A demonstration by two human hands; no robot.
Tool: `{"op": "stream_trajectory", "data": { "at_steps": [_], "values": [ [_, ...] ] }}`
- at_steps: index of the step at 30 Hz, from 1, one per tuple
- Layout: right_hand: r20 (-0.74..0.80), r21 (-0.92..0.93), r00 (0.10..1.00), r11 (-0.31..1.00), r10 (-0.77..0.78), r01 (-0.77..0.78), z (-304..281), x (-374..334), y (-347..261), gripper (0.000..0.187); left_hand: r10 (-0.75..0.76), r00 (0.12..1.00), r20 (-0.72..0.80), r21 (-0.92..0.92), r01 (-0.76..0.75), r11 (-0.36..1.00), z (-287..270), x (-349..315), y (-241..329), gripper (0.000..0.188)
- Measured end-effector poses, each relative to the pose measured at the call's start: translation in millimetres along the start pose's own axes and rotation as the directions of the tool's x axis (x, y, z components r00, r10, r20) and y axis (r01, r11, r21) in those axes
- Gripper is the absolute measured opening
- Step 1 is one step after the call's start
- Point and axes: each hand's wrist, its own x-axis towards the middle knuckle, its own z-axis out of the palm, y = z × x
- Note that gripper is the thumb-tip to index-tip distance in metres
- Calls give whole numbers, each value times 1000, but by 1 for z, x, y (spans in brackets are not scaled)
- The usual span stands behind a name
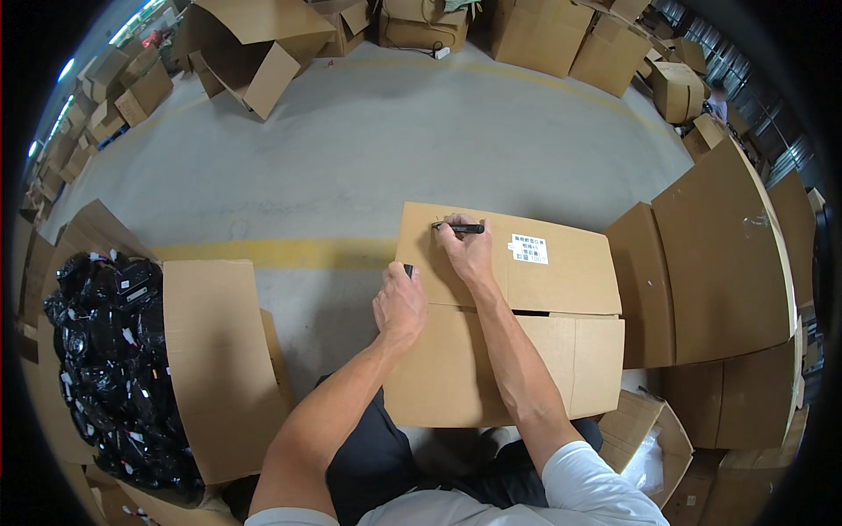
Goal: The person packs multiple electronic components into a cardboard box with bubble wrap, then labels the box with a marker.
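Before me is a closed cardboard box point(561, 280) with a white printed label point(530, 249) on its top flap. Near the flap's far left part, my right hand point(468, 250) grips a black marker point(465, 228), its tip at the cardboard beside some dark strokes. My left hand point(401, 302) rests at the box's left edge, fingers curled around a small black marker cap point(408, 270). A narrow dark gap shows between the top flaps.
At left stands an open carton point(210, 351) filled with black plastic-wrapped items point(118, 368). Tall cardboard boxes point(719, 254) crowd the right. An open box point(653, 438) with clear plastic sits near my right knee. More cartons line the far floor, and a person point(717, 103) is at far right.
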Motion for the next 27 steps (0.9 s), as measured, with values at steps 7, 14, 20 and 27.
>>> {"op": "stream_trajectory", "data": {
  "at_steps": [7,14,20,27],
  "values": [
    [-55,157,994,984,92,-82,2,2,1,16,2,1000,-3,1,-2,1000,0,1,0,31],
    [-53,38,996,997,72,-70,2,-2,1,19,7,1000,-9,12,-6,1000,1,1,-2,30],
    [-75,56,996,998,38,-34,5,0,9,18,-20,1000,9,18,19,1000,0,0,4,31],
    [-1,67,1000,997,21,-21,3,-3,5,16,-24,999,24,17,24,1000,-2,1,0,32]
  ]
}}
